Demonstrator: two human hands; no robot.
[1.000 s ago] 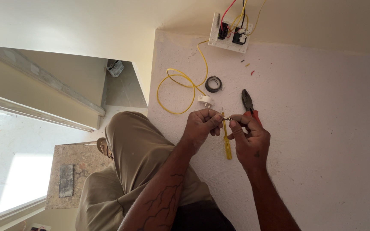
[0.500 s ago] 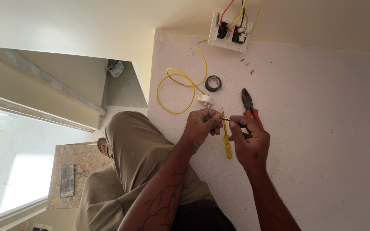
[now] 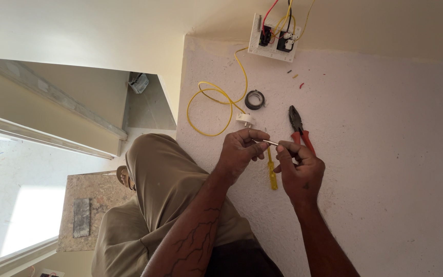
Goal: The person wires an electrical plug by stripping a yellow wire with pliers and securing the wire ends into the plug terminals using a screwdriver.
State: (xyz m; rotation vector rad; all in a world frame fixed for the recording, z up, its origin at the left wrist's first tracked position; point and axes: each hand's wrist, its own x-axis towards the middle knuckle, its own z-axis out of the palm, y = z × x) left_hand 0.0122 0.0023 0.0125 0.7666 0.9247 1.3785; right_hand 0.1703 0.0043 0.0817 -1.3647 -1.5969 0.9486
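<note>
— What are the two hands doing over that rough white plastered slab [image 3: 385, 169]?

— They meet just above it. The left hand [image 3: 239, 151] has its fingertips pinched together on one end of a thin, pale, bare-tipped piece of wire [image 3: 269, 143]. The right hand [image 3: 299, 172] is closed on the other end, thumb and forefinger pressed against it. The short stretch of wire runs between the two hands, nearly level.

— And the yellow tool?

— A slim screwdriver with a translucent yellow plastic handle [image 3: 272, 174] lies on the slab just under the hands, between them, its handle pointing toward the person. I cannot tell whether either hand touches it.

— Anything beside the right hand?

— A pair of steel pliers with red-orange grips [image 3: 299, 128] lies on the slab; its grips run behind the right hand's knuckles and its dark nose points away from the person.

— What else lies further out?

— A long yellow insulated wire in a loose loop [image 3: 212, 110] lies left of the hands, and it leads up to a white square switch plate with red, black and yellow wires in its back [image 3: 275, 38], which lies at the slab's far edge. A small roll of dark grey tape [image 3: 254, 99] lies between the loop and the pliers. A small white plastic plug piece [image 3: 245, 119] sits just beyond the left hand's fingers.

— And the person?

— Seated at the slab's edge, in khaki trousers [image 3: 160, 195].
</note>
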